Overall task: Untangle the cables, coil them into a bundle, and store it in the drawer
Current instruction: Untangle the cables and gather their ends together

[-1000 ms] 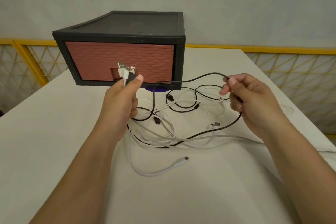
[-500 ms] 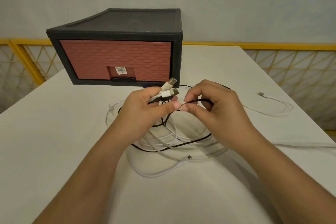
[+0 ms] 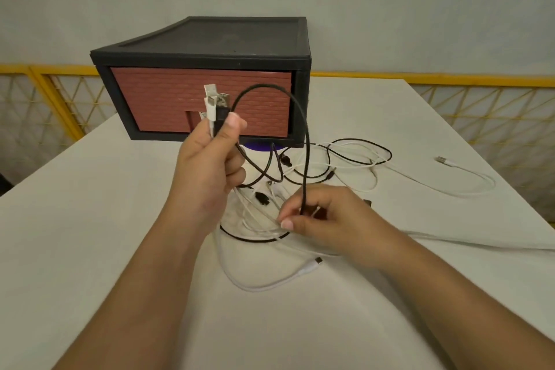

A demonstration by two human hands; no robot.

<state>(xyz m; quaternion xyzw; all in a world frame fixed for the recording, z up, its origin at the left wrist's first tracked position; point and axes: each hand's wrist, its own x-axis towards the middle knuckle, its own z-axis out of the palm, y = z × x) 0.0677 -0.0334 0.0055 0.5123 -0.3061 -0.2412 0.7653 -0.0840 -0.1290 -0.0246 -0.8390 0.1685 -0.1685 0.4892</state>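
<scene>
Cables [image 3: 271, 188] tangled: left fingers [image 3: 235, 125] grip raised plugs [image 3: 214, 105], right fingers [image 3: 313, 198] pinch black loop [image 3: 307, 153].

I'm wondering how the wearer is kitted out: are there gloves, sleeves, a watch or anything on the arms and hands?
Nothing worn shows. The left hand and right hand are bare, without gloves or rings, and both forearms are uncovered to the picture's edge: no sleeves, watch or bracelet. The visible nails are short and look unpainted.
</scene>
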